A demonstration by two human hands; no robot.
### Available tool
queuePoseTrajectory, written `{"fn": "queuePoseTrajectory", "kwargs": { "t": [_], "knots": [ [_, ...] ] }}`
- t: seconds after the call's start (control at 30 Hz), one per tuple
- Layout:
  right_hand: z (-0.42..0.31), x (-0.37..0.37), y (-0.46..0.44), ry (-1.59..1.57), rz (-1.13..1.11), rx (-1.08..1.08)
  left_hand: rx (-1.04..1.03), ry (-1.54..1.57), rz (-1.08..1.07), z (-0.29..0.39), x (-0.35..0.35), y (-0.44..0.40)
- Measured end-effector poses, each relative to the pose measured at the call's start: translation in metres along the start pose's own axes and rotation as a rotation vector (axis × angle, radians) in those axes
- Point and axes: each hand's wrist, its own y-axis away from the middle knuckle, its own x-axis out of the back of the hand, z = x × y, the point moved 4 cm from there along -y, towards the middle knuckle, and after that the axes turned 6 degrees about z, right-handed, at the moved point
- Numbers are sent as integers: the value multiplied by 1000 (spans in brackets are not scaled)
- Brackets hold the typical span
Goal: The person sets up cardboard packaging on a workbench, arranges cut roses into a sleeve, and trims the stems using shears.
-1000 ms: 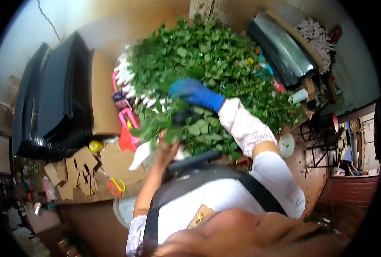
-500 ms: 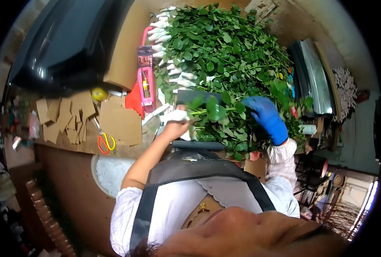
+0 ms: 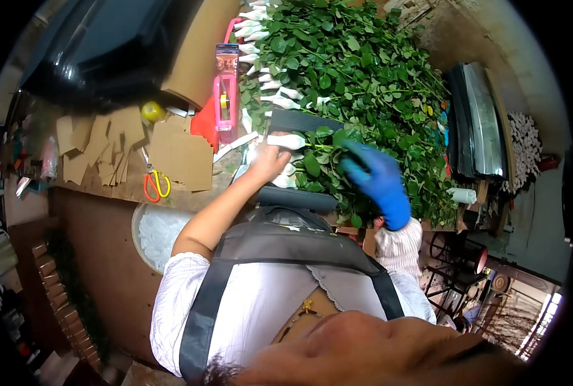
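My bare left hand [image 3: 271, 162] is closed at the flower end of a leafy rose stem, by the white sleeve [image 3: 286, 141] that covers its bud. My right hand [image 3: 378, 175], in a blue glove, is over the leaves of that stem, a little to the right. Its fingers are smeared by motion, so their grip cannot be made out. Under the stem lies a dark ribbed sheet [image 3: 304, 121], with more white-sleeved buds beside my left hand. Beyond it, a large pile of green rose stems [image 3: 364, 77] has its white-sleeved heads [image 3: 280, 101] lined up on the left.
Left of the stems lie a pink tape dispenser [image 3: 225, 106], a red piece [image 3: 204, 123], cardboard sheets [image 3: 182, 154] and scissors [image 3: 156, 185]. A tub of white material [image 3: 161, 233] stands below the table edge. Dark and silvery sheets [image 3: 476, 119] stand at right.
My gloved right hand has moved left along the stem, nearer my left hand. My left hand still holds the flower end, now slightly higher in view. The whole view has shifted a little.
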Motion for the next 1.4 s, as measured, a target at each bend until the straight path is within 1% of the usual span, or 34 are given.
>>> {"fn": "queuePoseTrajectory", "kwargs": {
  "t": [0.03, 0.07, 0.13, 0.2, 0.23, 0.3, 0.33, 0.47, 0.57, 0.67, 0.8, 0.9, 0.97, 1.0, 1.03, 1.1, 1.13, 1.17, 1.23, 1.33, 1.4],
  "knots": [
    [-8, -21, -5, -98, -190, -178, -51, -37, 16, 3, 0, 0],
    [-10, -44, -11, 69, -263, -114, -101, -74, 32, 5, 0, -1],
    [16, -98, -16, 354, -416, -154, -180, -93, 77, 8, 4, -1],
    [31, -117, -25, 371, -450, -201, -239, -54, 134, 12, 8, 1],
    [37, -121, -27, 382, -470, -223, -182, -75, 129, 9, 7, 1],
    [31, -118, -29, 359, -434, -235, -67, -113, 115, 8, 6, 3],
    [34, -122, -26, 355, -419, -241, -47, -145, 122, 9, 6, 2],
    [37, -124, -20, 355, -428, -273, -3, -63, 53, 12, 10, -3],
    [40, -126, -22, 355, -454, -285, 31, -125, 22, 12, 13, -5],
    [45, -134, -19, 374, -476, -293, 247, -62, -60, 10, 19, -12],
    [46, -138, -14, 367, -459, -309, 124, -128, 15, 20, 29, -10],
    [51, -140, -14, 346, -433, -306, 270, 321, 316, 12, 59, -6],
    [50, -140, -12, 337, -451, -324, -3, 221, 483, 36, 96, -15],
    [48, -138, -15, 337, -472, -335, -42, 98, 402, 34, 99, -13],
    [44, -136, -19, 338, -492, -342, -57, -41, 275, 24, 92, -13],
    [40, -134, -20, 353, -497, -324, -91, -67, 82, 25, 66, -13],
    [40, -135, -19, 369, -479, -303, -57, -218, -40, 24, 55, -11],
    [40, -136, -18, 385, -463, -286, -90, -313, 3, 28, 52, -12],
    [42, -141, -13, 397, -423, -267, -99, -395, -1, 32, 49, -15],
    [42, -143, -10, 411, -355, -261, -185, -382, 4, 39, 48, -13],
    [40, -142, -9, 407, -310, -256, -204, -425, 24, 35, 42, -11]
  ]
}}
